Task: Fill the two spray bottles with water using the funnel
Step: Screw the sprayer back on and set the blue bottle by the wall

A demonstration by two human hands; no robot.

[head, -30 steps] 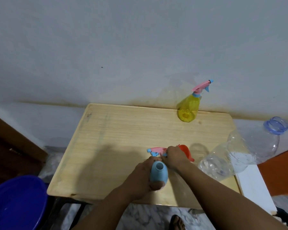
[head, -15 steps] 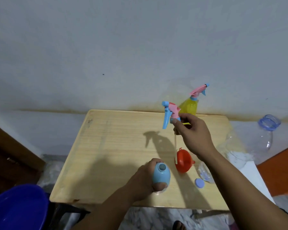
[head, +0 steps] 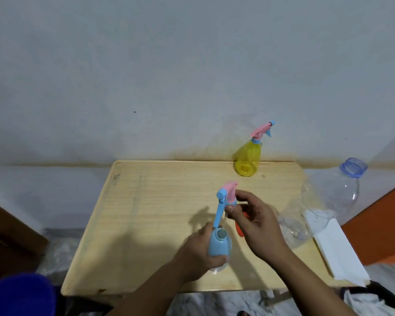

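Observation:
My left hand grips the blue spray bottle, which stands upright on the wooden table with its neck uncovered. My right hand holds the pink and blue spray head just above that neck, and its thin tube reaches down into the opening. The orange funnel lies on the table, mostly hidden behind my right hand. The yellow spray bottle, with its spray head on, stands at the table's back edge by the wall.
A large clear plastic water bottle with a blue uncapped neck lies tilted at the table's right edge. White paper lies beside it. A blue tub sits on the floor at lower left. The wall runs right behind the table.
My right hand lifted the spray head up off the table, then brought it back down over the blue bottle's neck. My left hand kept its grip on the blue bottle.

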